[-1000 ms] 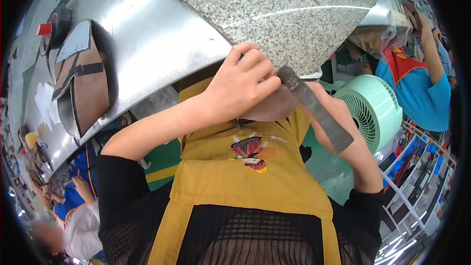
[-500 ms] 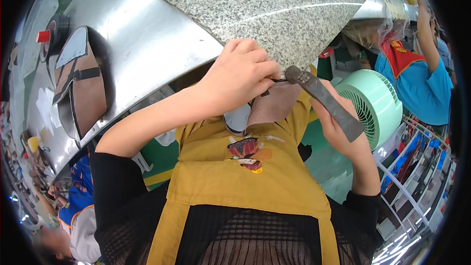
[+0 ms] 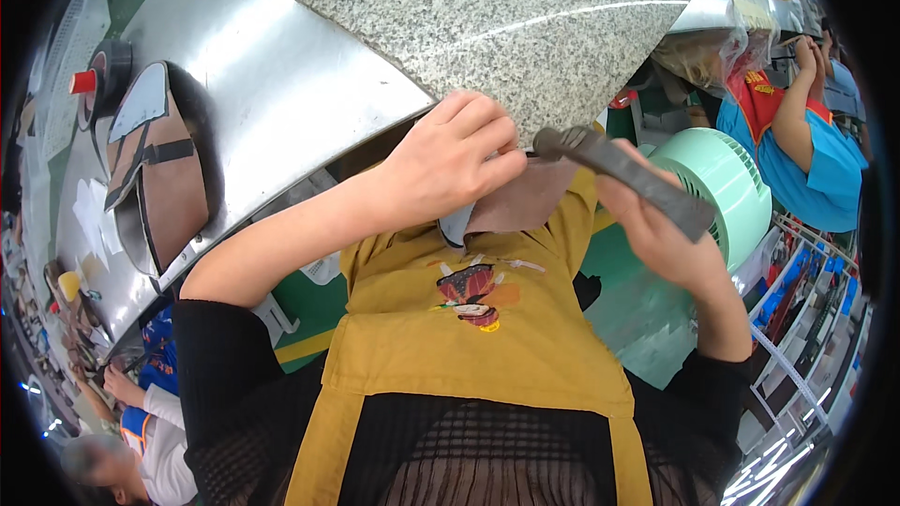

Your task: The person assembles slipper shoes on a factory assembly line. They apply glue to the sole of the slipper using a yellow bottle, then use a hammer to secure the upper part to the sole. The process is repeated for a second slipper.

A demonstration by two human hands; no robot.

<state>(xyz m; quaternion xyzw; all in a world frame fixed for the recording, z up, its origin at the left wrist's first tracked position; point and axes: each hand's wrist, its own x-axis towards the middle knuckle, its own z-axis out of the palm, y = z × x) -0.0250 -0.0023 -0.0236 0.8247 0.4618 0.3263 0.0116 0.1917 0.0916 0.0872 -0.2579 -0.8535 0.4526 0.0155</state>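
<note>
left fingers of the left hand [image 3: 459,155] pinch a brown leather piece [image 3: 520,203] below the granite slab's [image 3: 525,47] corner; the right hand [image 3: 647,220] grips a hammer [image 3: 633,169], so a glancing blow could bruise fingertips.

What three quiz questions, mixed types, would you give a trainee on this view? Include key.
1. Which hand holds the dark hammer-like tool?
2. True or false: the mint-green fan is to the right of the person's yellow apron.
3. What is the left hand touching?
a) a pair of scissors
b) a brown piece near the corner of the speckled slab
c) a glass bottle

Key: 1. The right hand. 2. True. 3. b.
</note>
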